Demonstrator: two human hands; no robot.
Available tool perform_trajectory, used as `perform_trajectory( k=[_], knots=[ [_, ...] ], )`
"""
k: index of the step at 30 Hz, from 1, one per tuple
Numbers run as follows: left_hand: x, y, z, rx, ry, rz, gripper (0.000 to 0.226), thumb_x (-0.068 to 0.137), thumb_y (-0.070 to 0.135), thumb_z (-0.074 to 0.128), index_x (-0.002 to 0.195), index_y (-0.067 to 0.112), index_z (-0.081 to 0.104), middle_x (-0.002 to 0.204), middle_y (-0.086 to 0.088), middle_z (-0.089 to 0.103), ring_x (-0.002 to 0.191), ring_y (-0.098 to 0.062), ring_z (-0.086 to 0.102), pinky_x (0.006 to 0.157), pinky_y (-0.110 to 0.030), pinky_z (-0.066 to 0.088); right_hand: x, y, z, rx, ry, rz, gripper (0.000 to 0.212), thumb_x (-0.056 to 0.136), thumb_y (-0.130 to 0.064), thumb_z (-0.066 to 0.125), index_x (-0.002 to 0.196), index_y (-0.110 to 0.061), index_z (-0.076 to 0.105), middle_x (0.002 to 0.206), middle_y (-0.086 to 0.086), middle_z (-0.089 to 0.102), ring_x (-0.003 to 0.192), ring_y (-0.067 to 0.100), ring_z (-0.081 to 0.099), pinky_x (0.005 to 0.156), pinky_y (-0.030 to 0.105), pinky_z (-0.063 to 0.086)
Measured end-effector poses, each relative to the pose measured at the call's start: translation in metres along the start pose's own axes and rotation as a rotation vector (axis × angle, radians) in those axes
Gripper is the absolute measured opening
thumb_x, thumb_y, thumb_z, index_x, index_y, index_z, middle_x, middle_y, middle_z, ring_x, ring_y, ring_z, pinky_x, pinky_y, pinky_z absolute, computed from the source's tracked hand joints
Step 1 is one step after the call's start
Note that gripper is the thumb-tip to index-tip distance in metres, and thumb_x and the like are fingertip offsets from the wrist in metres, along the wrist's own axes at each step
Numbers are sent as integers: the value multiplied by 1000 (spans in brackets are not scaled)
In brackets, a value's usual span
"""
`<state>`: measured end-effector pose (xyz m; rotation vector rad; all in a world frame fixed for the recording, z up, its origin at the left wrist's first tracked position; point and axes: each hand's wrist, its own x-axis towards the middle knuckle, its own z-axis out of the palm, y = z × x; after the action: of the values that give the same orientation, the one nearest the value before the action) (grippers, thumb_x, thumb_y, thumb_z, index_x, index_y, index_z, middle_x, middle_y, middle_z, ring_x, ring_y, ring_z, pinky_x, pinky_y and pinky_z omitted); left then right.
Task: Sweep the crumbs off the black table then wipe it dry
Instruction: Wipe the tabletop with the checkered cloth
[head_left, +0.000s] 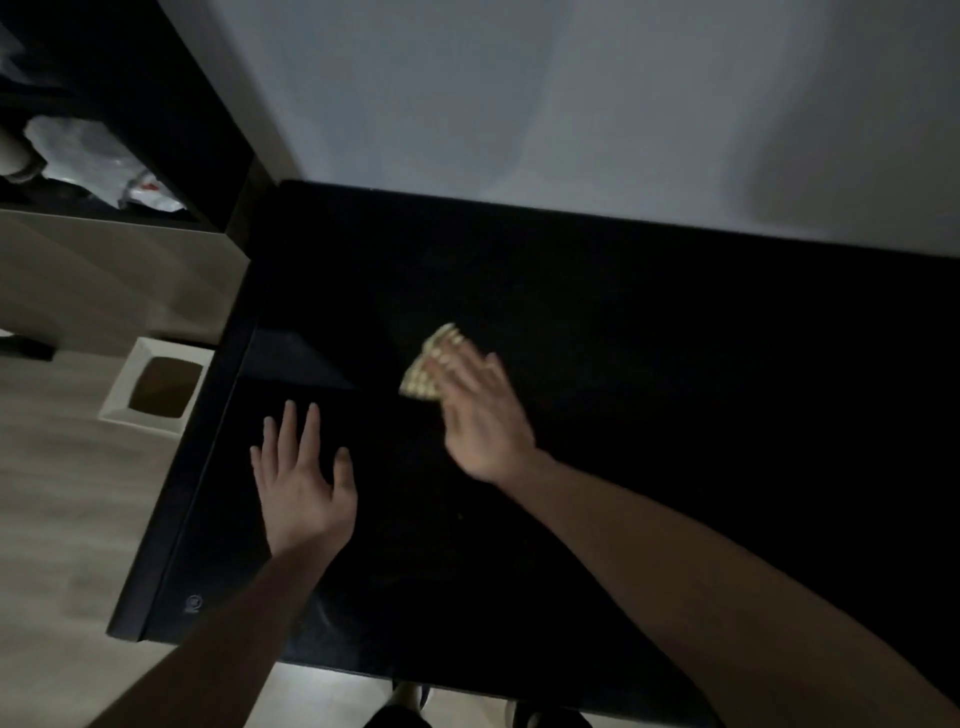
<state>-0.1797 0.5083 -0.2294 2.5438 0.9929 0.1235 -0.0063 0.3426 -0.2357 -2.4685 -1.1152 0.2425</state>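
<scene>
The black table (649, 364) fills the middle and right of the head view, against a pale wall. A small yellow checked cloth (423, 376) lies on it near the centre. My right hand (483, 415) presses flat on the cloth with straight fingers and looks motion-blurred. My left hand (298, 478) rests flat on the table near its left edge, fingers spread, holding nothing. No crumbs can be made out on the dark surface.
A white square bin (156, 387) with a brown inside stands on the light floor just left of the table. A dark shelf unit (119, 130) with white plastic bags is at the back left. My feet show below the table's near edge.
</scene>
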Motion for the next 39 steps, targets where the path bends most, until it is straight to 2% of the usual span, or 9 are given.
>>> perform_trajectory(
  k=[3,6,10,14,19,23,30,33,39],
  knots=[
    [-3,1,4,55,37,-7,68,98,44,37,160,18,34,171,-4,22,161,-27,9,130,-51,9,-15,-5,2,75,-196,-191,63,104,-9,43,163,-22,25,173,-2,12,160,16,2,130,38,-1],
    [-4,4,4,65,55,-18,67,97,42,39,159,18,36,171,-3,24,160,-26,11,130,-50,10,-24,13,-8,133,-234,-271,71,98,5,47,162,-19,29,172,-1,18,160,15,7,130,36,3],
    [-4,5,3,66,46,-28,67,98,44,37,160,20,35,171,-2,23,161,-24,8,130,-50,10,10,58,-39,198,4,-41,66,89,10,44,152,-10,48,162,7,42,154,22,31,128,45,22],
    [-2,6,3,64,40,-33,69,97,45,36,161,21,32,172,-1,20,161,-22,5,131,-49,8,90,92,-77,154,168,222,54,102,-1,40,155,-14,44,166,6,34,156,22,28,128,40,23],
    [-2,4,4,75,19,-45,70,97,46,36,163,23,27,173,3,13,161,-17,-3,131,-49,7,174,95,-78,110,106,300,55,107,-8,36,161,-15,31,170,9,23,158,27,18,130,36,12],
    [0,4,5,95,13,-55,71,97,46,36,163,26,24,173,6,9,161,-15,-6,131,-47,5,190,65,-36,-50,24,243,58,105,-23,37,163,-23,27,173,2,16,159,29,8,128,48,4],
    [-1,2,5,110,-24,-56,71,97,45,36,164,26,21,174,5,7,161,-18,-5,131,-48,4,78,11,-3,-78,-101,-235,57,103,-22,40,160,-25,35,167,3,32,156,27,23,129,45,14],
    [0,4,2,107,-33,-68,72,96,44,37,164,26,21,174,5,7,161,-18,-4,131,-48,3,2,-6,2,-18,-194,-343,56,105,-24,37,161,-23,31,170,2,26,159,25,16,129,45,12],
    [-1,8,-3,112,-51,-59,73,95,43,37,164,26,20,174,5,6,161,-18,-5,131,-47,2,-144,-40,10,79,-341,-431,66,103,-18,52,162,-29,26,170,-7,22,160,15,6,130,38,6]
  ],
)
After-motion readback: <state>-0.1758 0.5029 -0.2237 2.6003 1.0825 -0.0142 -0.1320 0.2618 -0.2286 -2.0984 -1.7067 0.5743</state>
